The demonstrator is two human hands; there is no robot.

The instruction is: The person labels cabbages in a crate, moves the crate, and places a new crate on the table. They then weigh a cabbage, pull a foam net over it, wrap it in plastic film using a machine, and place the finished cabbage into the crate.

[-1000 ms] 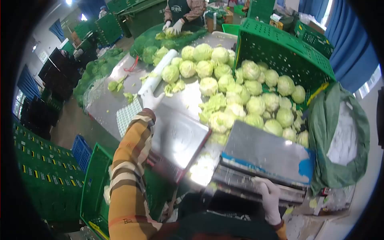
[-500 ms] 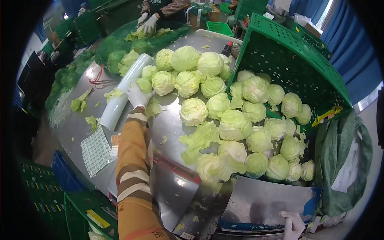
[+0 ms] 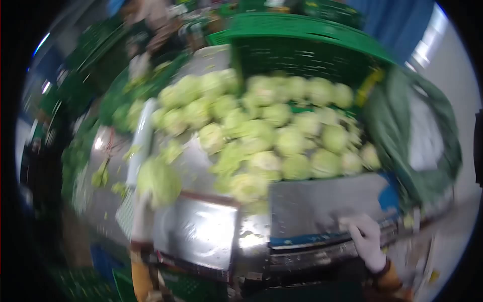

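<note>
A pale green cabbage (image 3: 159,181) is raised at the left, in front of the metal scale-like plate (image 3: 198,229). My left hand (image 3: 143,214), white-gloved and blurred, is closed on it from below; most of its fingers are hidden. My right hand (image 3: 368,240), also gloved, hovers at the front edge of a flat metal plate (image 3: 322,204) with blue edging. Its fingers point left, apart from the thumb, and nothing shows in them. Several cabbages (image 3: 254,136) lie piled on the table behind the plates, with loose leaves (image 3: 229,163) among them.
A large green crate (image 3: 307,53) lies tipped behind the cabbages. A white film roll (image 3: 141,143) rests on the table at left. Green sacking (image 3: 387,113) hangs at right. Beyond the table stands a blurred co-worker (image 3: 153,25) in gloves.
My left hand has come back toward me from beside the film roll, bringing a cabbage. My right hand has moved further into view over the blue-edged plate. The camera view has turned right.
</note>
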